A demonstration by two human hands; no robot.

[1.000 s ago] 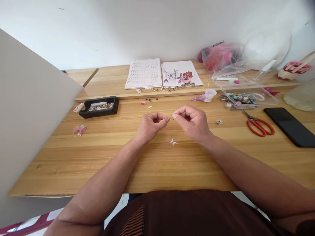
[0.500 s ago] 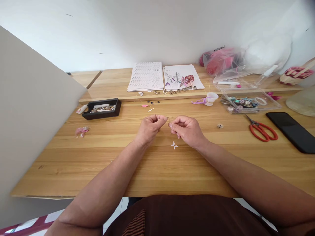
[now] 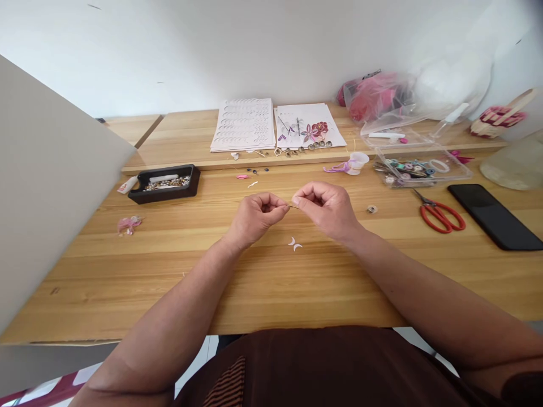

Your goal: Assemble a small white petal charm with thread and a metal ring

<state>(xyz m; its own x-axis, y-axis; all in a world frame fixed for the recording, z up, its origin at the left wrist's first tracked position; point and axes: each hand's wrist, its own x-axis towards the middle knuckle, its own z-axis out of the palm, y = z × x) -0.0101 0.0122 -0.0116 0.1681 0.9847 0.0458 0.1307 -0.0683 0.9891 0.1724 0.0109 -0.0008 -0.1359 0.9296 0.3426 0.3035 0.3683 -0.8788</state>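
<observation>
A short, thin wire-like piece spans the small gap between my fingertips above the middle of the table; it is too small to tell its exact kind. My left hand pinches one end between thumb and index finger. At the other end my right hand is closed, thumb against index finger, its other fingers curled. On the wood just below my hands lie two white crescent-shaped cutouts. Beyond them are a pink leaf-shaped piece and a thin white strip.
Left stands a black tray of beads, near a pink thread bundle. Printed sheets lie on the back ledge. To the right are a small white cup, a clear box of spools, red-handled scissors and a black phone.
My right hand has shifted up a little and its fingers have curled in more, over the thin piece. The whole view has shifted slightly, so the table things sit further left and higher.
</observation>
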